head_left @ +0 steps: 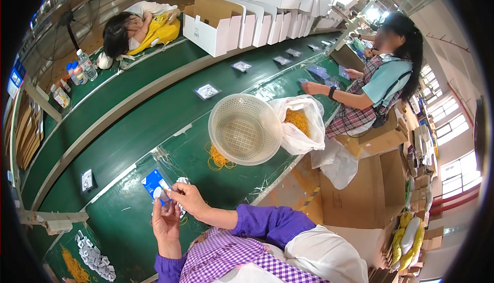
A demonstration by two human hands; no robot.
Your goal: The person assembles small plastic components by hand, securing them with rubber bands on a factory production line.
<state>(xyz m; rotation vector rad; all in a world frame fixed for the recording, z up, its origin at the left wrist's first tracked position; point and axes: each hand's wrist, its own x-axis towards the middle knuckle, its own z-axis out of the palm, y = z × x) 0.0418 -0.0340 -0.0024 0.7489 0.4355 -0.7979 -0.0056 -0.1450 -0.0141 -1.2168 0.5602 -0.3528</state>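
Observation:
In front of me, above the green worktop (193, 139), I hold a small clear plastic package with a blue and white card (153, 184). The thumb and fingers of my left hand (166, 227) are closed on its lower end. My right hand (190, 199) pinches its right side. Whitish folded slips (182, 181) lie partly hidden behind my right hand. Ahead and to the right, a loose heap of yellow rubber bands (219, 159) rests beside a white perforated basket (215, 123). Against the basket's right side stands a white plastic bag (284, 112) holding more rubber bands (298, 122).
Flat packages (207, 91) lie spaced along the green conveyor (154, 113). White cartons (211, 32) stand beyond it. At lower left are bundled slips (95, 256) and rubber bands (73, 265). A co-worker (373, 85) handles blue packages at right; another person rests head-down at far left. Bottles (86, 66) stand there.

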